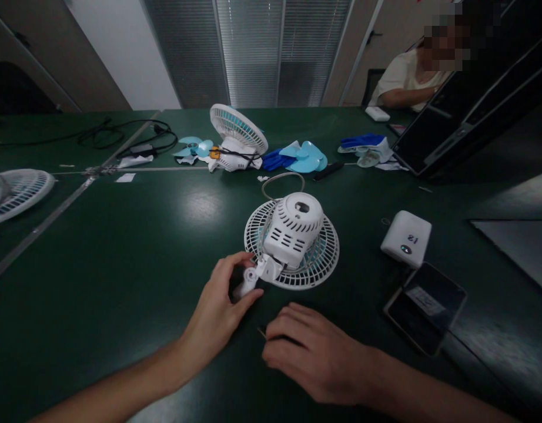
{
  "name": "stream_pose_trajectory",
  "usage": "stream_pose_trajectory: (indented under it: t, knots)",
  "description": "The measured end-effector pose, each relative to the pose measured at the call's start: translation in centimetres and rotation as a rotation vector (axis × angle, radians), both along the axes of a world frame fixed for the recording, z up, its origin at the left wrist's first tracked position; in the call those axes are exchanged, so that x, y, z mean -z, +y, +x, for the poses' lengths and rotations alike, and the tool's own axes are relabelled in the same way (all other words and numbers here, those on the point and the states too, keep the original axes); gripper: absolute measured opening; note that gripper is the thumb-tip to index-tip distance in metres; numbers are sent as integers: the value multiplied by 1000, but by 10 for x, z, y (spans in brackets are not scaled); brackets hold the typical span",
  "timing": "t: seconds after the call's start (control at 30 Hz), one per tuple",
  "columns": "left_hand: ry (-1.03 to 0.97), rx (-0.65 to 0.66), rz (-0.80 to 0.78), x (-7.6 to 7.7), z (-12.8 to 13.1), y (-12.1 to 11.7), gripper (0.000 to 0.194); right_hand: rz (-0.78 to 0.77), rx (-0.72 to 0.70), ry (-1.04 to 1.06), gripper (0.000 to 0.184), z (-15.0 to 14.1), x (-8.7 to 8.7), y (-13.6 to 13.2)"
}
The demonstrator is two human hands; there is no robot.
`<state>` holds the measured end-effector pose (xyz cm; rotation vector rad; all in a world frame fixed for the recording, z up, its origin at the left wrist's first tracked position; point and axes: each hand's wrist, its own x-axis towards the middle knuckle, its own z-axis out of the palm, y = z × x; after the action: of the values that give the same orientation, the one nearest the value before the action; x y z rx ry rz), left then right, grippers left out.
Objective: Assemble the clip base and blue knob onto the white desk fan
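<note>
A small white fan (293, 238) lies face down on the green table (121, 264), its motor housing up and its round grille under it. My left hand (220, 311) pinches the white neck piece (248, 281) that sticks out of the housing toward me. My right hand (306, 349) rests knuckles up on the table just in front of the fan, fingers curled over a thin dark tool (262, 333) whose tip shows at the fingertips.
A white box (406, 238) and a phone (425, 305) lie at the right. Farther back are another fan (238, 138), blue blades (304, 155), blue gloves (361, 141), a wire ring (283, 184), cables (121, 135) and a grille (17, 191) at the left. A person sits at the far right.
</note>
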<state>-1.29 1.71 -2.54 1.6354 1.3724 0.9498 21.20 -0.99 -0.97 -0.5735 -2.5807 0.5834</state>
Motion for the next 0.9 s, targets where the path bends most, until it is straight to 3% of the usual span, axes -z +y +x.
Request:
stream_pose_trajectory:
  t: [0.1, 0.2, 0.3, 0.37, 0.53, 0.6, 0.9]
  knots:
    - [186, 28, 86, -1, -10, 10, 45, -53, 81, 241, 18, 6, -1, 0]
    - [149, 81, 102, -2, -12, 16, 43, -130, 285, 461, 26, 12, 2, 5]
    - [77, 88, 52, -5, -11, 16, 40, -221, 578, 626, 25, 15, 8, 12]
    - [49, 66, 81, -9, -10, 13, 36, -288, 680, 692, 23, 16, 12, 16]
    - [98, 85, 477, -17, -6, -3, 44, -292, 641, 693, 22, 16, 15, 16]
    - [105, 126, 536, -18, -2, -8, 47, -282, 625, 675, 23, 15, 14, 14]
    - [37, 54, 319, -20, 5, -9, 36, -213, 598, 601, 27, 10, 10, 14]
